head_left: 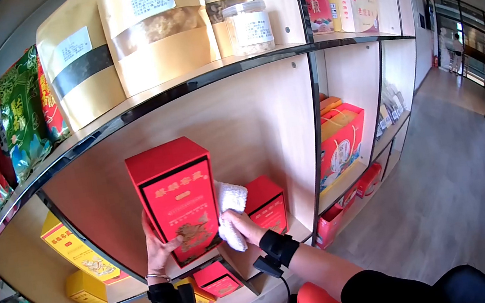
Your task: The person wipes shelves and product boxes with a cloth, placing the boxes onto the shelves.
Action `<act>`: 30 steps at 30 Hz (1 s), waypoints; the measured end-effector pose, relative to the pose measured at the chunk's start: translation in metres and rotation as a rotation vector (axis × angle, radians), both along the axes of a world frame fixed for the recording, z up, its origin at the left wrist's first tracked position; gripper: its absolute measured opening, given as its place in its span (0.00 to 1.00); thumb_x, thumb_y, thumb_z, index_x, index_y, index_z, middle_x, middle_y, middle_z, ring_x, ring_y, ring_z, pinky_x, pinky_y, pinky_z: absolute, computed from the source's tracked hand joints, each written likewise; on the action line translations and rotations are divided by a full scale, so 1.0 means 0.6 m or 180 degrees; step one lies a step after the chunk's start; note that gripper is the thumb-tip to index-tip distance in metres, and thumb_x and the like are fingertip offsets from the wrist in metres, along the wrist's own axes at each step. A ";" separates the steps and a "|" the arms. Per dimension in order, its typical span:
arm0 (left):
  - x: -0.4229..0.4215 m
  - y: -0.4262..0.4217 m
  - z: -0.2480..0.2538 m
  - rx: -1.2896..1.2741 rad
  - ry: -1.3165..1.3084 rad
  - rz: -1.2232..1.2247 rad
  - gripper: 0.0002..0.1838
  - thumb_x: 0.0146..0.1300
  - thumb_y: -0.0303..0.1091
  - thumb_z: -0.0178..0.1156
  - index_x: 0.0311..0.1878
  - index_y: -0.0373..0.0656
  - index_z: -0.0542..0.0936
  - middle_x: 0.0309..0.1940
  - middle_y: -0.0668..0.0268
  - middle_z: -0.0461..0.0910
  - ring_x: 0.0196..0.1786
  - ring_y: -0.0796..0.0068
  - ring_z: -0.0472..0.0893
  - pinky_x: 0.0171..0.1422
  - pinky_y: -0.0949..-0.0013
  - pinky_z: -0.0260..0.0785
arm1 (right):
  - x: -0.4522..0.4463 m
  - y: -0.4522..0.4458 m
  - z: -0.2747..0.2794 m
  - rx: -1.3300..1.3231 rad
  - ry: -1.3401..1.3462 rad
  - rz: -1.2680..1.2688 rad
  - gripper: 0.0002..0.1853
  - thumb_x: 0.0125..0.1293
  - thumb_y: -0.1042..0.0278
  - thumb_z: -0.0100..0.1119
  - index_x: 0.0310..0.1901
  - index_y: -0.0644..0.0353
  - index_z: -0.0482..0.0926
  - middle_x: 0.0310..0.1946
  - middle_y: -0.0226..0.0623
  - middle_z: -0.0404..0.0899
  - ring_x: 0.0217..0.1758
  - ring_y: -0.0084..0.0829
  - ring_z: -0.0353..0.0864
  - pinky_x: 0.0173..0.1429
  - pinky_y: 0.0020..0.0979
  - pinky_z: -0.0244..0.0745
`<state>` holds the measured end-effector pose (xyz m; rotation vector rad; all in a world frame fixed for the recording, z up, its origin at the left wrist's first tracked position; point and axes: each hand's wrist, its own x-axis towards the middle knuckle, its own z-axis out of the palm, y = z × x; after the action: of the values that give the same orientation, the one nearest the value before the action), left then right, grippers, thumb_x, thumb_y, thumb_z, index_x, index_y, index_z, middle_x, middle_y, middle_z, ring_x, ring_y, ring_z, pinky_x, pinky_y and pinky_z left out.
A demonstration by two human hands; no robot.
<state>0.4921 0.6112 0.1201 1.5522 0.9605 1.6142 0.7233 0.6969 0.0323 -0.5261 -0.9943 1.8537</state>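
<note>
A tall red box (pixel 177 189) with gold lettering and a black border is tilted in front of the middle shelf compartment. My left hand (pixel 158 247) grips its lower left side, thumb across the front. In my right hand (pixel 245 226) is a folded white cloth (pixel 232 200), pressed against or very close to the box's right side. Behind the cloth, a second red box (pixel 268 207) stands on the shelf, partly hidden. Dark straps with small devices and cables circle both my wrists.
Kraft pouches (pixel 164 44) and a clear jar (pixel 249 28) line the upper shelf. Green and red bags (pixel 25 115) stand at left. Yellow boxes (pixel 81 247) sit lower left. A red gift bag (pixel 340 149) fills a right compartment. A person (pixel 457 53) stands far down the corridor.
</note>
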 end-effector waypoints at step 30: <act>0.155 -0.482 -0.105 -0.0699 -0.2944 -0.0055 0.37 0.54 0.45 0.65 0.64 0.31 0.68 0.56 0.54 0.77 0.57 0.58 0.79 0.64 0.57 0.72 | 0.091 -0.341 0.168 0.3472 -0.1200 -0.0135 0.17 0.69 0.72 0.58 0.59 0.62 0.76 0.54 0.38 0.81 0.58 0.30 0.78 0.62 0.33 0.71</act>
<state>0.5854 0.3220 0.0573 0.5262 0.5609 1.8470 0.7779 0.4922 0.1330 -0.2016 -2.0025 0.9331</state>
